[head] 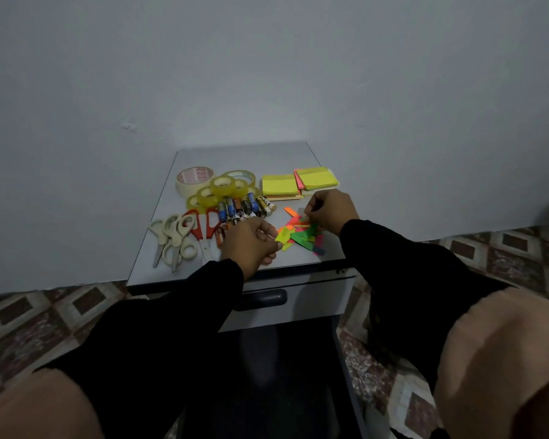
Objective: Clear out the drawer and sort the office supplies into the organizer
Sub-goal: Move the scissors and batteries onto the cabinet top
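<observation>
Two hands were curled over the flags (neon): left hand pinched one, right hand pinched another.

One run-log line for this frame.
left hand: pinches yellow flag | right hand: picking at flag pile | batteries, scissors: grouped on cabinet top

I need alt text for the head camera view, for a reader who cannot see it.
Two hands, left hand and right hand, pick at loose neon paper flags on a grey cabinet top. Behind them lie tape rolls, batteries, scissors and yellow sticky notes.
</observation>
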